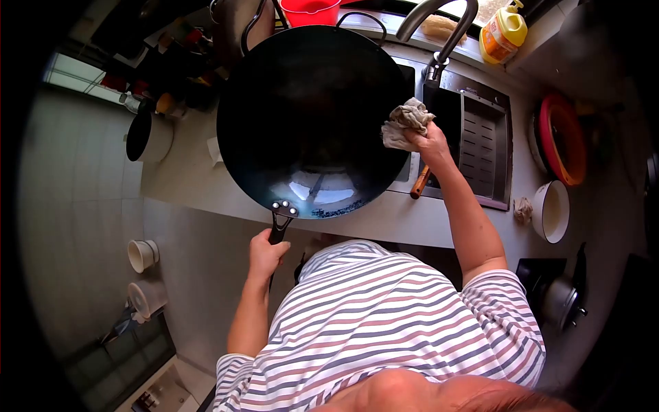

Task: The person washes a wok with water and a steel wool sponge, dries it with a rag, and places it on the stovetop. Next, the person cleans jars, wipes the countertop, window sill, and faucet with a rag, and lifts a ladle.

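Observation:
A large black wok [309, 117] is held over the counter, its dark inside facing me and a shiny wet-looking patch near the handle. My left hand [266, 254] is closed round the wok's black handle [279, 230]. Bunched in my right hand [432, 143] is a crumpled greyish cloth [406, 125], at the wok's right rim; whether it touches the rim I cannot tell. Below my right hand a wooden handle [420, 184] sticks out over the sink edge; its other end is hidden.
A steel sink [508, 158] with a curved faucet [439, 58] lies to the right. Behind it stands a yellow soap bottle [503, 34]. A white bowl [551, 211], a crumpled rag [522, 211] and a red basin [549, 137] are at far right. A red bucket [310, 12] stands behind the wok.

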The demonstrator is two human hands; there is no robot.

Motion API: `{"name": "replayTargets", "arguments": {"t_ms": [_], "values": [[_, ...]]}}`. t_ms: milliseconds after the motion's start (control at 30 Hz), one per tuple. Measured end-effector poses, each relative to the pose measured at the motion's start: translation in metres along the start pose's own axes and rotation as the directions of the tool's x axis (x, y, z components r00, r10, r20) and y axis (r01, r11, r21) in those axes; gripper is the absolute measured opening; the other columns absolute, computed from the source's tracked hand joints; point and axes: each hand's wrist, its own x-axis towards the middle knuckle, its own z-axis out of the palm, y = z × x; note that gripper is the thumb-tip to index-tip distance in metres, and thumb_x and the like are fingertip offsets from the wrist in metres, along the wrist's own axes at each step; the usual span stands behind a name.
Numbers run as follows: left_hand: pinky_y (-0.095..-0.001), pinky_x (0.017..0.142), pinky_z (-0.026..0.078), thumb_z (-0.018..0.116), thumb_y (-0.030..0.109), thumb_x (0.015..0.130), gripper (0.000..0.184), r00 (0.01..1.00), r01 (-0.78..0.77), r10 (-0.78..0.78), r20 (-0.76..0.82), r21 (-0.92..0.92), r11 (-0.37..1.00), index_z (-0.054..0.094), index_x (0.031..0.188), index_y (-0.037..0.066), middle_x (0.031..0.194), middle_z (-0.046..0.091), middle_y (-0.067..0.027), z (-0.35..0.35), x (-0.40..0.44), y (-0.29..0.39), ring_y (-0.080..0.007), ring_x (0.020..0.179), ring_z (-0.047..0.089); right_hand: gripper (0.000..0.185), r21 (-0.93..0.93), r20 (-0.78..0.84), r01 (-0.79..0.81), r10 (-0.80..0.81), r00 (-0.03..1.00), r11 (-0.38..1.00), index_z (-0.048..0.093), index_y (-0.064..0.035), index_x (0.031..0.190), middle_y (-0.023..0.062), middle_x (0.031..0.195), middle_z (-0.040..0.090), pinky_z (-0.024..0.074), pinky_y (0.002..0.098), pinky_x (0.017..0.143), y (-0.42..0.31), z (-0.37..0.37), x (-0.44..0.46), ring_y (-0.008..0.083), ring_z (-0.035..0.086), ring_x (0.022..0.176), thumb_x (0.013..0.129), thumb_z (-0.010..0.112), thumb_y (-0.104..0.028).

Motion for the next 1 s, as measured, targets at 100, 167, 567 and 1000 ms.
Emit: {"name": "replayTargets", "arguments": {"t_ms": [100, 167, 567, 1000], "values": [[-0.0250, 0.038, 0.037, 0.063, 0.003, 0.067, 0.011, 0.998, -0.025, 0.024, 0.051, 0.013, 1.000, 0.052, 0.069, 0.003, 0.052, 0.048, -0.0007, -0.015, 0.012, -0.002, -0.0104, 0.041, 0.045, 0.038, 0.163, -0.037, -0.036, 0.042, 0.998, 0.986, 0.053, -0.0023, 0.114, 0.0065, 0.103, 0.060, 0.0469, 0.0263, 0.080, 0.004, 0.010, -0.027, 0.0135, 0.058, 0.092, 0.083, 0.062, -0.023], [-0.0252, 0.038, 0.037, 0.063, 0.004, 0.067, 0.011, 0.996, -0.050, 0.047, 0.072, 0.044, 0.998, 0.053, 0.070, 0.002, 0.053, 0.049, -0.0013, -0.024, 0.015, 0.002, -0.0106, 0.041, 0.046, 0.035, 0.150, -0.055, -0.227, 0.237, 0.970, 0.962, 0.052, -0.0017, 0.116, 0.0047, 0.103, 0.060, 0.0487, 0.0272, 0.077, 0.007, 0.021, -0.057, 0.0150, 0.059, 0.090, 0.086, 0.060, -0.018], [-0.0291, 0.046, 0.042, 0.062, 0.013, 0.067, 0.020, 0.967, -0.229, 0.213, 0.141, 0.115, 0.967, 0.059, 0.080, -0.001, 0.056, 0.054, -0.0057, -0.043, 0.036, -0.018, -0.0138, 0.043, 0.050, 0.042, 0.284, -0.030, -0.197, 0.214, 0.976, 0.938, 0.047, -0.0022, 0.119, 0.0059, 0.103, 0.060, 0.0513, 0.0247, 0.063, -0.014, 0.082, -0.155, 0.0136, 0.059, 0.089, 0.086, 0.062, -0.023], [-0.0355, 0.057, 0.045, 0.061, 0.021, 0.066, 0.027, 0.942, -0.324, 0.282, 0.185, 0.266, 0.908, 0.062, 0.084, 0.002, 0.062, 0.059, -0.0128, -0.050, 0.041, -0.017, -0.0241, 0.055, 0.058, 0.021, 0.532, -0.020, -0.227, 0.280, 0.960, 0.816, 0.055, -0.0064, 0.096, 0.0019, 0.070, 0.058, 0.0377, 0.0226, 0.039, -0.023, 0.142, -0.169, 0.0106, 0.050, 0.048, 0.087, 0.057, -0.026]]}}
